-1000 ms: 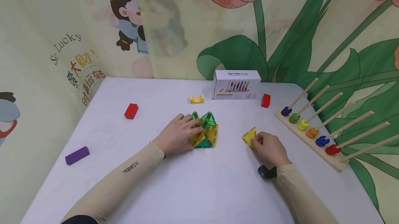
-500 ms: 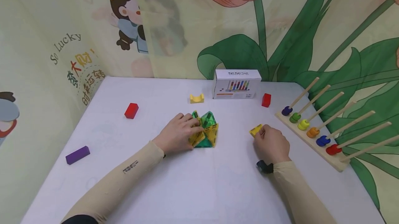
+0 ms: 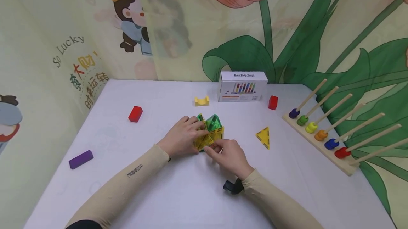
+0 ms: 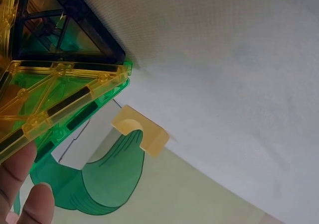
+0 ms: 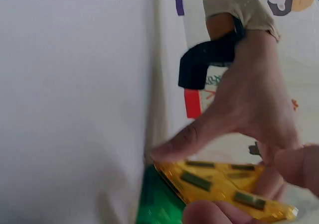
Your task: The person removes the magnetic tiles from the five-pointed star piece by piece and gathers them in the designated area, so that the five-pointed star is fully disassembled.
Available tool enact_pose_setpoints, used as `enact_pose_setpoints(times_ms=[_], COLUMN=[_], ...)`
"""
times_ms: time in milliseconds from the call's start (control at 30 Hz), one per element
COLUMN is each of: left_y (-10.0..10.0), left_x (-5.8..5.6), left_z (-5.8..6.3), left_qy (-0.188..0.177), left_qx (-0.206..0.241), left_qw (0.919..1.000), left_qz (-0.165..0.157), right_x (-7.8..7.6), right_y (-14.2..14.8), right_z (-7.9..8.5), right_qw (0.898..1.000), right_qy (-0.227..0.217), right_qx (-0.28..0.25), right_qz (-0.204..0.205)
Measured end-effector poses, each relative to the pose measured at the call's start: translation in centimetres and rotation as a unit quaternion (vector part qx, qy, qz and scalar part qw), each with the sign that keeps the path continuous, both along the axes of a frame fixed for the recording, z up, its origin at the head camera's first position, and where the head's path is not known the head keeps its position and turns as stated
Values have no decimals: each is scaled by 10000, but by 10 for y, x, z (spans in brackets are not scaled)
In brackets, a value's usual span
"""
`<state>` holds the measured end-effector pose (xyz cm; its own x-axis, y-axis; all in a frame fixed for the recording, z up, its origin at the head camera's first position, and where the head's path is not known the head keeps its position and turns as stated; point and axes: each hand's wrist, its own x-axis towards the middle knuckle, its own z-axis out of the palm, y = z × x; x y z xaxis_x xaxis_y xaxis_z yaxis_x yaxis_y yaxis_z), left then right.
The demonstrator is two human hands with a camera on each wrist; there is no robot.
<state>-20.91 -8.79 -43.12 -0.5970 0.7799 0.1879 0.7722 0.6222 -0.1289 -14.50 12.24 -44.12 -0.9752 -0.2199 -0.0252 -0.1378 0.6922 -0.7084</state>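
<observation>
A small structure of green and yellow see-through magnetic tiles [image 3: 214, 122] stands mid-table. My left hand [image 3: 183, 133] grips its left side, with fingers over the top; in the left wrist view, fingertips [image 4: 37, 201] show beside the yellow and green tile edges [image 4: 75, 97]. From the front right, my right hand [image 3: 231, 156] pinches a yellow triangular magnetic tile [image 3: 205, 142] against the structure's front. The right wrist view shows that yellow tile [image 5: 224, 186] between fingers, with green [image 5: 157, 201] below. A second yellow triangular tile [image 3: 264, 138] lies flat to the right.
A wooden peg rack with coloured beads [image 3: 322, 140] stands at the right. At the back are a white box [image 3: 243, 86], a yellow arch block [image 3: 202, 101] and a red block [image 3: 272, 102]. Another red block [image 3: 135, 114] and a purple block [image 3: 81, 159] lie left.
My right hand has moved left from the loose yellow tile to the structure, bringing a yellow triangular tile. One yellow tile is left lying on the table. My left hand has stayed put.
</observation>
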Motion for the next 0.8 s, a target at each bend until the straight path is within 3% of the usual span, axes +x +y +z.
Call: enact_pose_setpoints(times_ms=[133, 333, 567, 800], left_y=[0, 0, -3, -3], left_x=[0, 0, 1, 0], left_z=[-2, -4, -2, -3], left_qy=[126, 131, -18, 52], left_qx=[23, 106, 138, 225], left_qw=[9999, 9998, 9999, 9997], left_qz=[-66, -114, -44, -125], right_x=[-4, -7, -4, 3], right_y=[-11, -14, -12, -4], right_z=[-5, -10, -11, -11], right_qw=[9997, 9991, 9989, 9994], right_qy=[-40, 235, 99, 234], right_qx=[-218, -288, -349, -146], right_qz=[-124, -197, -289, -185])
